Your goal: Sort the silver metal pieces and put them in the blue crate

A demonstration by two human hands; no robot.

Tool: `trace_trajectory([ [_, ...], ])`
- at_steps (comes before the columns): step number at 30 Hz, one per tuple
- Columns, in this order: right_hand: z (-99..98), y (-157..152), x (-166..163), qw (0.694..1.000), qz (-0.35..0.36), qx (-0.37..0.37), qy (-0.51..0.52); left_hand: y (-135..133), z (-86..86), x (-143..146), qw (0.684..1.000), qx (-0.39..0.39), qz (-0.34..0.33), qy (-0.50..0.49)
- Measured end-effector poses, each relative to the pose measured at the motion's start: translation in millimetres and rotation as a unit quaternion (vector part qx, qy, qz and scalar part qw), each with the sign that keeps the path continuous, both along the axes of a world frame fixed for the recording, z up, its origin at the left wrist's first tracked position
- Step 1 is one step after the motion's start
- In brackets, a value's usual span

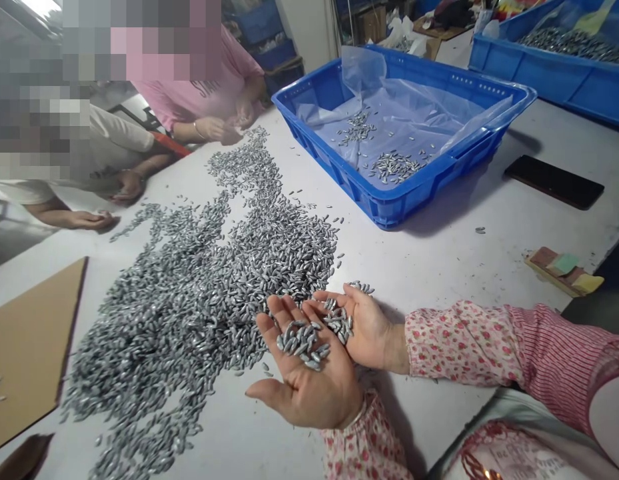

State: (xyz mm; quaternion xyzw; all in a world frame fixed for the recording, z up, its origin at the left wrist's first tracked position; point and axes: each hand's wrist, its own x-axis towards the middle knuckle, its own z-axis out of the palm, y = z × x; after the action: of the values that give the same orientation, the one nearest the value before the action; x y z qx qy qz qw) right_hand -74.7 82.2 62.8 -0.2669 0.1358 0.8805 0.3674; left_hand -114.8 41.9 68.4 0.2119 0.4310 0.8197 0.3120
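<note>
My left hand (314, 387) is palm up with its fingers stretched out, and a small heap of silver-grey, seed-shaped pieces (303, 341) rests on it. Against its far side, my right hand (372, 330) is also turned up, cupping more of these pieces (339, 321) near its fingers. Both hands are above the white table at the near edge of a wide pile of the same pieces (204, 287). A few loose pieces (362, 288) show just beyond my right thumb. Whether the pieces are beads or something else, I cannot tell.
A blue crate (389, 208) lined with clear plastic holds some pieces beyond the pile. Another blue crate (544, 77) stands at the far right. A dark phone (554, 181), sticky notes (564, 270) and a brown board (34, 347) lie on the table (414, 267). Two people sit across.
</note>
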Motion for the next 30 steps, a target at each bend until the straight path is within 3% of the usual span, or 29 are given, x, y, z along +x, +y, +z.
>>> trace_trajectory([
  [6,-0.1,0,0,1.000,-0.005,-0.010,-0.003,1,7.4,7,1.000,0.000,0.007,-0.011],
  [21,3.2,-1,1,1.000,0.004,0.016,0.001,-2,0.3,-4,1.000,0.018,-0.019,-0.001],
  [30,-28.0,-2,-6,0.995,-0.001,0.085,0.055,-3,6.5,-1,1.000,0.010,-0.006,-0.002],
])
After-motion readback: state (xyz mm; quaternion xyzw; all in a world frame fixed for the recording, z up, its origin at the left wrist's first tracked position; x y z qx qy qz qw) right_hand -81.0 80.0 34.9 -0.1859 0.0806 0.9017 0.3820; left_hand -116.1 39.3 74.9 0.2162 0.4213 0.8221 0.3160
